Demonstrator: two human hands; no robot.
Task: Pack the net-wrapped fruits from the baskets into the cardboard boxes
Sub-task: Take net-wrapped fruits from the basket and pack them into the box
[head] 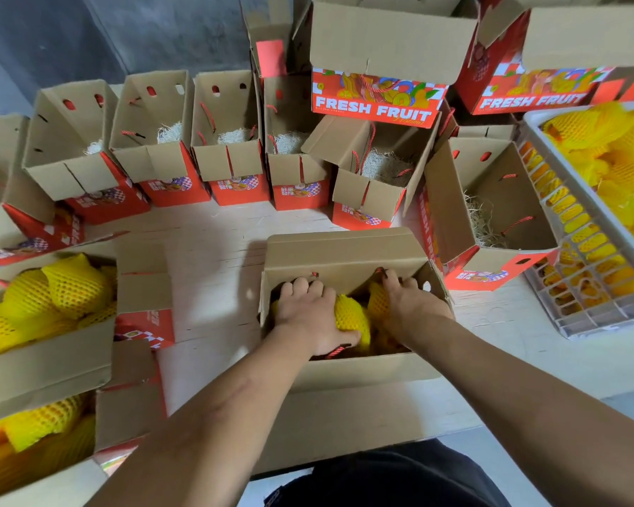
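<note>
1 head view, wide-angle, looking steeply down, close over open box (339,258) on table (213,250).

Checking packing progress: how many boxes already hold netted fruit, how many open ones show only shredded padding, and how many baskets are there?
Boxes with netted fruit: 3
Open boxes showing only shredded padding: 6
Baskets: 1
Total: 10
</note>
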